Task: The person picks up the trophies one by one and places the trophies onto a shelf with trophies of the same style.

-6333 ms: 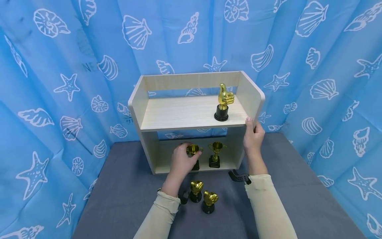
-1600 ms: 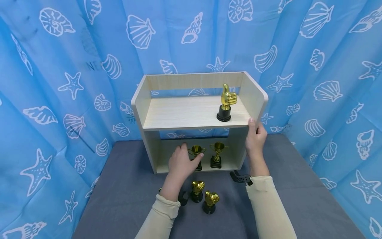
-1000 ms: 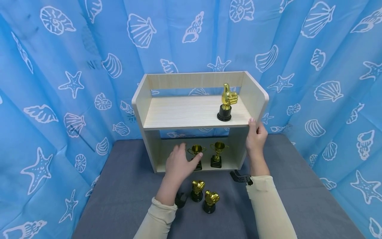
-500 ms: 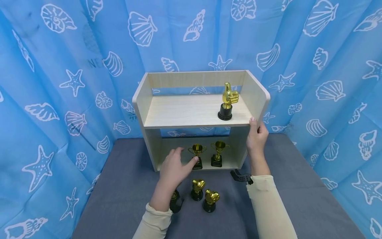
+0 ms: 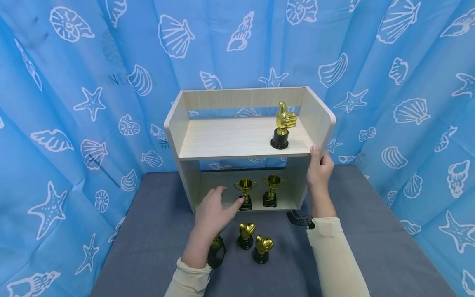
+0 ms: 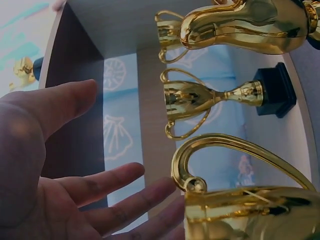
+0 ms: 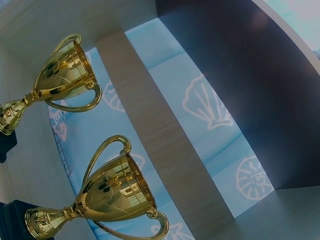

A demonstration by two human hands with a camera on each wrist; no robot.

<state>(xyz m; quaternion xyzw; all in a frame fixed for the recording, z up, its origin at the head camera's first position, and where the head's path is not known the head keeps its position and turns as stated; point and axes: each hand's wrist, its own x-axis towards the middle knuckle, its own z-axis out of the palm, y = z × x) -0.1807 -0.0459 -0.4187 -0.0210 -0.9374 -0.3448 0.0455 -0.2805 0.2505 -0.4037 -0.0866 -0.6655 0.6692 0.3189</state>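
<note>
My left hand [image 5: 213,212], fingers spread and holding nothing, is just left of a gold trophy cup [image 5: 245,192] on the lower shelf. The left wrist view shows that trophy cup [image 6: 192,97] beyond the thumb and fingers. A second trophy cup [image 5: 272,189] stands upright to its right. My right hand [image 5: 319,173] grips the right side panel of the pale wooden shelf unit [image 5: 237,158], thumb at the middle board's front edge. Below my left wrist another trophy cup [image 6: 250,215] is largely hidden in the head view.
A gold thumbs-up trophy [image 5: 283,126] stands on the upper shelf's right part. Two more thumbs-up trophies, one nearer the shelf unit [image 5: 245,236] and one nearer the front [image 5: 262,249], stand on the grey tabletop [image 5: 375,239]. A blue shell-patterned curtain [image 5: 237,45] hangs behind.
My left hand has let go of the left trophy cup and drawn back left and toward me. That trophy cup stays on the lower shelf. My right hand keeps its grip.
</note>
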